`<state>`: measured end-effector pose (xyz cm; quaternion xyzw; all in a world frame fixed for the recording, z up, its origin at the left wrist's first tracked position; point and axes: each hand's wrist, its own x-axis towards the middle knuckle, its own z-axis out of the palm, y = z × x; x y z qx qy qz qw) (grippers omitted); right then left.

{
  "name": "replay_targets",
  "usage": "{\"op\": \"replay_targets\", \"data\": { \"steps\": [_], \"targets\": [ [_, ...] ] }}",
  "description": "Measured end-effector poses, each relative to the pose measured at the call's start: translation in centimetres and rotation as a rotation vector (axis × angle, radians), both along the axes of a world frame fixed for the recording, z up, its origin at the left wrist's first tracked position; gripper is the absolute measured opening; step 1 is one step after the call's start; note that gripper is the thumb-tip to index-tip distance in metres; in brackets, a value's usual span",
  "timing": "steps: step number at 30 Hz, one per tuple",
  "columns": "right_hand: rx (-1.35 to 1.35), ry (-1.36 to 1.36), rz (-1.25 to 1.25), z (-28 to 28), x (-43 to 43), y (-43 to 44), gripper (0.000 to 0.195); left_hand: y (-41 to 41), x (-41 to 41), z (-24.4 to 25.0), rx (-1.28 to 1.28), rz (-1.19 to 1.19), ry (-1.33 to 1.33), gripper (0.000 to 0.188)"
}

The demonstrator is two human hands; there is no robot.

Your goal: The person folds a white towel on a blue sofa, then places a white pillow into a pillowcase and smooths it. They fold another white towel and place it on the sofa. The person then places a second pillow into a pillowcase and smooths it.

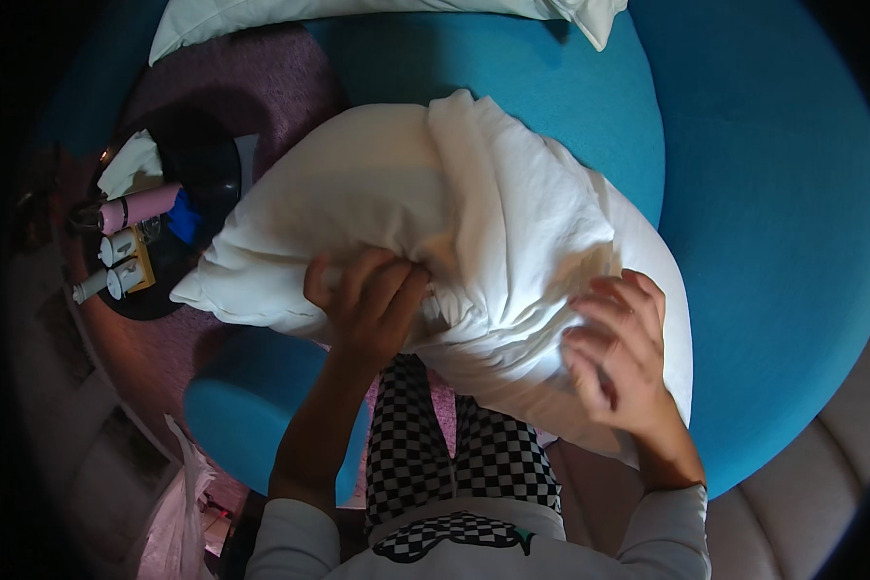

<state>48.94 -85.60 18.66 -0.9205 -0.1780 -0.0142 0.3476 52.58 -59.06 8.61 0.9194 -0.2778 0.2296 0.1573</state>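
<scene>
A plump white pillow [319, 181] lies before me across the turquoise seat, its left corner pointing toward a round black table. Loose white pillowcase cloth [529, 210] is bunched in deep folds over its right part. My left hand [373, 304] grips the pillow near the edge of the folds, its fingertips partly hidden in the cloth. My right hand [620, 348] is at the right side of the gathered cloth, fingers bent and spread apart. Whether its fingertips touch the cloth cannot be told.
The turquoise sofa [754, 217] curves around the right side. Another white pillow [377, 7] lies at the far edge. On the black table [210, 167] are a pink bottle [141, 208], white lidded containers [125, 278] and a blue item [184, 217]. A turquoise stool [254, 406] stands left of my legs.
</scene>
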Motion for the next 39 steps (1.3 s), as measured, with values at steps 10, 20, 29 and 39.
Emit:
{"op": "replay_targets", "data": {
  "steps": [10,20,29,39],
  "targets": [
    [-0.391,-0.173,0.256,-1.0,0.1,1.8,0.015,-2.5,4.0,2.0,-0.056,0.011,0.000,0.014],
    [-0.393,0.109,0.232,4.5,-1.0,-4.9,0.010,-4.4,11.3,1.7,-0.006,0.002,0.000,0.006],
    [-0.532,-0.070,0.069,2.7,0.4,-2.0,0.030,-6.8,17.0,-1.7,-0.040,-0.011,-0.176,0.012],
    [-0.398,-0.463,0.182,-5.9,2.1,0.4,0.013,-4.3,12.1,1.9,-0.192,-0.103,-0.044,0.025]
  ]
}}
